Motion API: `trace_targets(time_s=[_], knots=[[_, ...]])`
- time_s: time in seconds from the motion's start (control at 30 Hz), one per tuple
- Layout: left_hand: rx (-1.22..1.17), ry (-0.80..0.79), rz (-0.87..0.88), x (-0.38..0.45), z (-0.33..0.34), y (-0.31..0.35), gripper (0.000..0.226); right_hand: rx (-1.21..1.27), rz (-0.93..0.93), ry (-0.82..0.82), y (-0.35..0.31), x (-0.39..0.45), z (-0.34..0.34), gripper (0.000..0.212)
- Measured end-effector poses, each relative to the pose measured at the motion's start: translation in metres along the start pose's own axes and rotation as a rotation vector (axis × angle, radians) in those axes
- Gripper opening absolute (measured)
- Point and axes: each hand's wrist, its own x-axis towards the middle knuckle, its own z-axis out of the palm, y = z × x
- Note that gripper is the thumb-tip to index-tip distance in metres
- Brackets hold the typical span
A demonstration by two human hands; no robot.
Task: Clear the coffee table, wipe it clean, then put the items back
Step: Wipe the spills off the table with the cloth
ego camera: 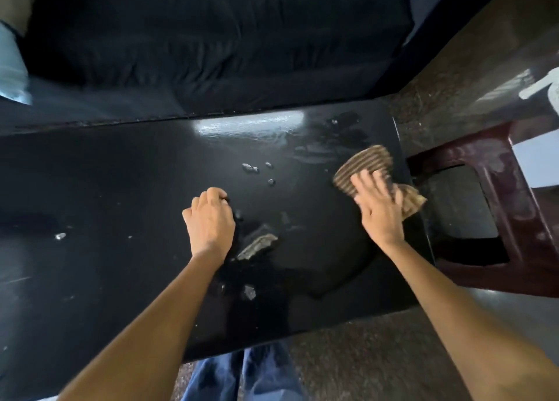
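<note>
Wiping step: right hand presses striped cloth, fingers flat, near coffee table right edge; left hand curled (empty); droplets at table centre likely next.

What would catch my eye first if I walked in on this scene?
Most likely the right hand pressing a striped brown cloth flat on the glossy black coffee table, near its right end. Next, the water droplets glinting mid-table under a bright reflection, with the left hand resting curled beside them. A dark red plastic stool stands just off the table's right edge.
</note>
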Motion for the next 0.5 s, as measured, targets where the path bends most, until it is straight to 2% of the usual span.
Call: trace_targets(time_s=[0.1,0.17,0.2,0.23,0.33,0.43,0.47,0.5], knots=[[0.000,0.003,-0.011,-0.002,0.009,0.006,0.021,0.155,0.600,0.125,-0.008,0.026,0.003,0.043],[-0.006,0.009,-0.032,-0.003,0.012,0.011,0.021,0.239,0.793,0.123,-0.040,0.047,0.002,0.047],[-0.008,0.013,-0.041,-0.002,0.014,0.014,0.021,0.237,0.765,0.109,-0.059,0.052,0.002,0.051],[-0.004,0.016,-0.047,-0.003,0.014,0.014,0.021,0.199,0.648,0.112,-0.081,0.049,0.008,0.053],[0.010,0.028,-0.045,0.001,0.012,0.020,0.021,0.126,0.073,0.025,-0.120,0.025,0.016,0.045],[0.020,0.029,-0.038,0.007,0.012,0.028,0.021,0.019,-0.363,-0.093,-0.078,0.029,0.006,0.045],[0.020,0.033,-0.029,0.009,0.012,0.030,0.021,-0.056,-0.435,-0.100,-0.055,0.033,0.003,0.045],[0.020,0.035,-0.023,0.011,0.012,0.033,0.021,-0.101,-0.422,-0.085,-0.032,0.037,0.000,0.045]])
